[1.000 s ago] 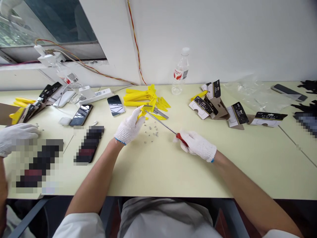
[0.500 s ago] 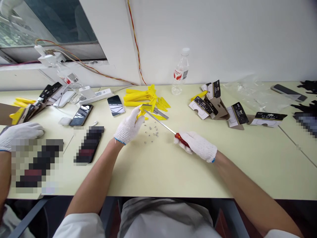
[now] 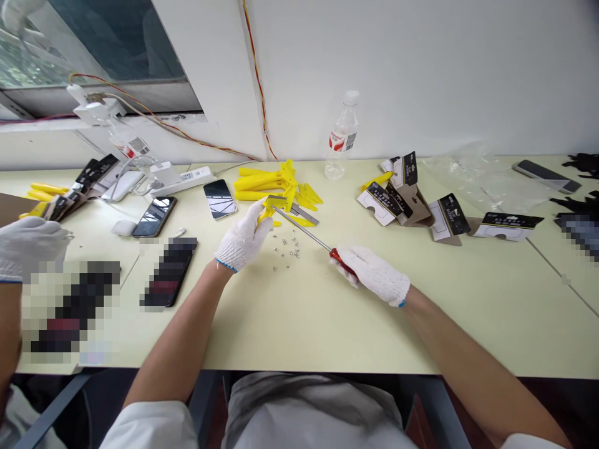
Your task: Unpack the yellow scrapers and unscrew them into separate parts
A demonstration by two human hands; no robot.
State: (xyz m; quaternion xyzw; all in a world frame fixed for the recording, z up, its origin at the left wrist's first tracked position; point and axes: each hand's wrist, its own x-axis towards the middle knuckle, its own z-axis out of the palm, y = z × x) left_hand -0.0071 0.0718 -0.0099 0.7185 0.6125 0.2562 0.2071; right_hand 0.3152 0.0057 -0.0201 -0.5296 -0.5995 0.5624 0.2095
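My left hand, in a white knit glove, is closed around a yellow plastic scraper with a metal strip across its head. Gripped in my gloved right hand is a screwdriver with a red handle. Its long shaft slants up to the left, and the tip meets the scraper's head; the exact contact is too small to make out. Small silver screws lie scattered below the scraper. Behind it are a heap of yellow handles, loose yellow pieces and flat grey blades.
A co-worker's gloved hand is at the left, near black-and-yellow packages. Phones, a power strip and a water bottle stand around the heap. Cardboard packaging and a clear plastic bag lie right.
My hands, the scraper and the screwdriver stay almost in place; the screwdriver's handle has turned slightly. The co-worker's hand at the left has risen and shifted left.
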